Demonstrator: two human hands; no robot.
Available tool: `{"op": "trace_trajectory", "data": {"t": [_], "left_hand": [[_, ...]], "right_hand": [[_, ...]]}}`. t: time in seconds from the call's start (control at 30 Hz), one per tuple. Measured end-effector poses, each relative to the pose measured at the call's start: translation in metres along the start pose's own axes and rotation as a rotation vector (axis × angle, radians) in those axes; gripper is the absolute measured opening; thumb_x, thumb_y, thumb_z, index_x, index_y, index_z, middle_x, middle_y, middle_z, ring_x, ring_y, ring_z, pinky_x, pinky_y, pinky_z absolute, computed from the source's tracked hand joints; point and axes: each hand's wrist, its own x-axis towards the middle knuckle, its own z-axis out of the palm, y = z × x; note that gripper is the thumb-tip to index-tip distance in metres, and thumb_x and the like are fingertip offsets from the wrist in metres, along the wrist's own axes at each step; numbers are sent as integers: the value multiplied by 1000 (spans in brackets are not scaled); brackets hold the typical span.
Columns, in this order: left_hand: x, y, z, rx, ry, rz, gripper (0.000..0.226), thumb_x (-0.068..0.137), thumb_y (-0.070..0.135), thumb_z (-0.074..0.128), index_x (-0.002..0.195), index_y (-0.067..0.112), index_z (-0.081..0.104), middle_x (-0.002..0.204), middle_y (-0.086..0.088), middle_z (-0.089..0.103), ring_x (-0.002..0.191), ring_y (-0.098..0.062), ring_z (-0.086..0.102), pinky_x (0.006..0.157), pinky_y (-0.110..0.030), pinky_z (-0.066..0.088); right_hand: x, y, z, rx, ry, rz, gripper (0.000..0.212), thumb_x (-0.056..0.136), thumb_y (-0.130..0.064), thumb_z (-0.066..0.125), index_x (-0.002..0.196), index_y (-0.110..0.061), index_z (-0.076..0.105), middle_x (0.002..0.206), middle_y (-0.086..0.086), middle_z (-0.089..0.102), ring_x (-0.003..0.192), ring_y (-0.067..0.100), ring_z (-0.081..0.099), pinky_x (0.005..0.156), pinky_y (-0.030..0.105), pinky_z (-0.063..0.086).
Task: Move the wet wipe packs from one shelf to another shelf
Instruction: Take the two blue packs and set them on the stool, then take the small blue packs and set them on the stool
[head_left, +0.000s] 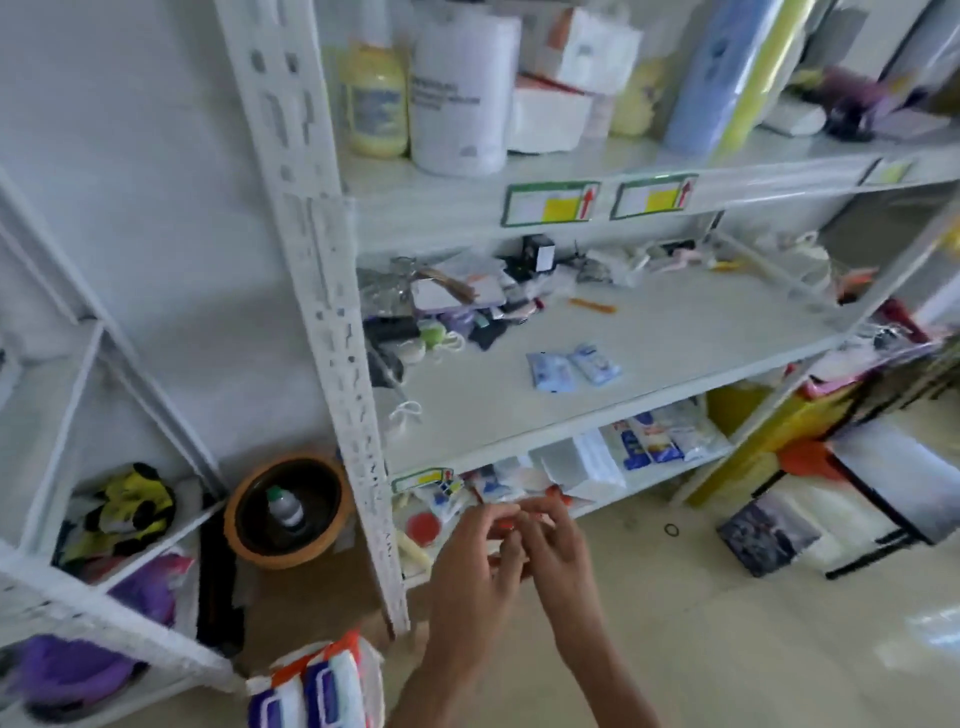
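Both hands sit low in front of the bottom shelf (649, 480), left hand (467, 566) and right hand (558, 551) touching, fingers curled around something small and orange, can't tell what; two blue wet wipe packs (571, 366) lie on the middle shelf (675, 332)

Soft daylight, washed-out; glare on the floor (930, 631) at 4 o'clock, motion blur throughout, edges perhaps bowed.

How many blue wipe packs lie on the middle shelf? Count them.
2. Both lie side by side near the front of the middle shelf: the larger pack on the left, the smaller pack on its right. Clutter at the back-left could hide more.
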Motion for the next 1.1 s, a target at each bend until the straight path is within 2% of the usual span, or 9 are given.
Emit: {"op": "trace_trajectory", "data": {"t": [0.1, 0.2, 0.37, 0.53, 0.6, 0.73, 0.87, 0.97, 1.1], "left_hand": [[27, 34, 44, 17, 19, 14, 20, 98, 19, 63, 112, 34, 67, 104, 17, 73, 93, 0, 71, 75, -33, 63], [50, 58, 83, 96, 8, 43, 22, 97, 16, 64, 111, 32, 68, 105, 17, 72, 93, 2, 69, 80, -30, 61], [89, 81, 130, 228, -99, -24, 12, 94, 28, 66, 105, 33, 69, 100, 19, 70, 88, 3, 68, 80, -31, 60], [159, 67, 150, 351, -190, -149, 9, 87, 40, 70, 94, 35, 69, 93, 20, 74, 83, 2, 71, 80, -37, 62], [192, 65, 156, 414, -131, -186, 10, 86, 37, 72, 92, 30, 68, 91, 17, 74, 84, -5, 71, 79, -36, 61], [258, 52, 154, 542, 9, -329, 18, 90, 37, 65, 96, 20, 63, 100, 0, 73, 86, -22, 64, 71, -31, 49], [302, 31, 158, 680, -35, -489, 57, 92, 57, 57, 125, 11, 54, 125, -11, 68, 111, -32, 67, 82, -38, 50], [323, 22, 174, 738, -55, -513, 82, 84, 74, 57, 132, 9, 48, 131, -12, 64, 119, -32, 65, 90, -40, 53], [341, 18, 196, 808, -63, -519, 87, 73, 72, 72, 128, 11, 47, 127, -11, 66, 116, -30, 67, 87, -38, 54]], "right_hand": [[27, -22, -49, -2, -21, -22, 13, 107, -13, 50, 106, -4, 59, 86, 16, 79, 82, 33, 78, 67, 51, 59], [54, -36, -96, -26, -38, -9, 13, 106, -16, 49, 106, -9, 60, 88, 16, 79, 81, 42, 75, 68, 59, 59], [104, -53, -157, -207, -83, 97, 19, 103, -8, 47, 102, -1, 64, 80, 12, 75, 55, 14, 70, 48, 25, 54], [177, -48, -171, -397, -123, 152, 22, 95, -9, 49, 91, -13, 70, 72, 3, 72, 54, 12, 66, 45, 23, 50], [209, -46, -174, -447, -92, 144, 19, 93, -20, 54, 83, -22, 70, 72, 0, 74, 56, 14, 69, 57, 32, 58], [275, -56, -181, -641, 27, 107, 24, 85, -39, 50, 95, -26, 68, 94, 3, 75, 81, 28, 73, 72, 38, 60], [322, -69, -184, -899, 119, 95, 36, 93, -40, 53, 119, -15, 56, 117, 8, 64, 108, 32, 64, 80, 39, 51], [354, -61, -176, -1033, 108, 64, 52, 92, -46, 58, 129, -12, 44, 129, 12, 55, 122, 33, 54, 93, 44, 49], [376, -45, -163, -1194, 23, 93, 77, 87, -52, 68, 143, -11, 34, 137, 16, 54, 128, 35, 52, 106, 43, 41]]}}
